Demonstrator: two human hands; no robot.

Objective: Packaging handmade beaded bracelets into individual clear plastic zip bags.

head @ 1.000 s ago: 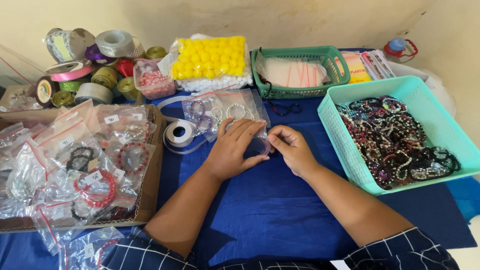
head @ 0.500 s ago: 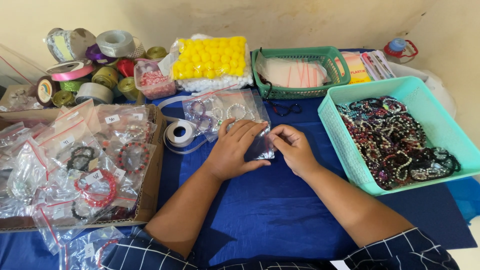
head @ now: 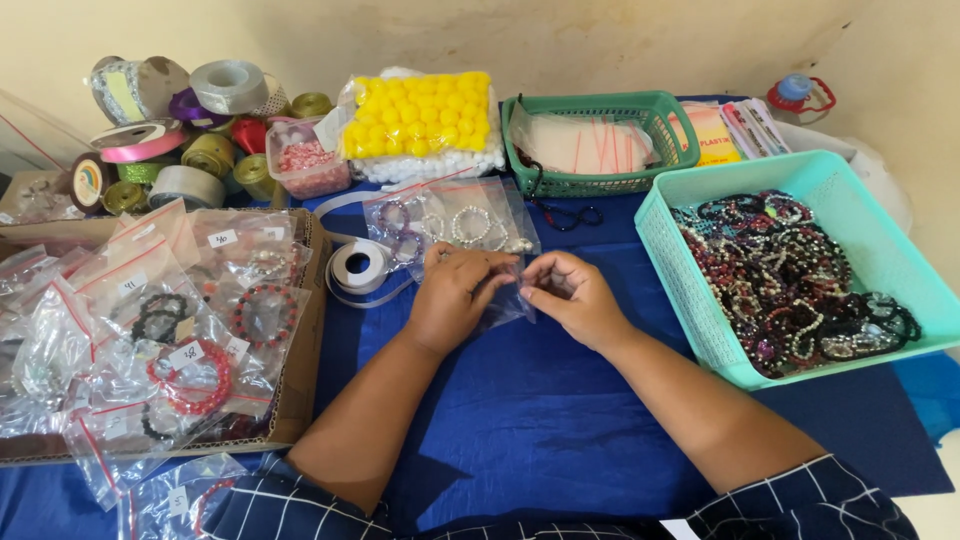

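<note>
Both hands are meeting over the blue cloth [head: 560, 420], working at one small clear zip bag [head: 508, 297]. The left hand [head: 452, 300] is curling its fingers onto the bag's left edge, and the right hand [head: 567, 296] is pinching the bag's top right corner between thumb and fingertips; whether anything sits inside that bag I cannot tell. Just beyond the knuckles more clear bags [head: 455, 222] are lying flat, each showing a beaded bracelet. To the right a turquoise basket [head: 690, 290] is holding a loose heap of dark and pale bead bracelets. Behind it a green basket [head: 600, 183] is carrying a stack of unfilled zip bags with red strips. On the left a cardboard tray [head: 305, 360] is filling up with bagged, labelled bracelets, red and black among them. At the back a small clear tub [head: 305, 160] is holding pink pieces, beside a packet of yellow balls [head: 420, 115] and a cluster of ribbon rolls [head: 180, 130].
</note>
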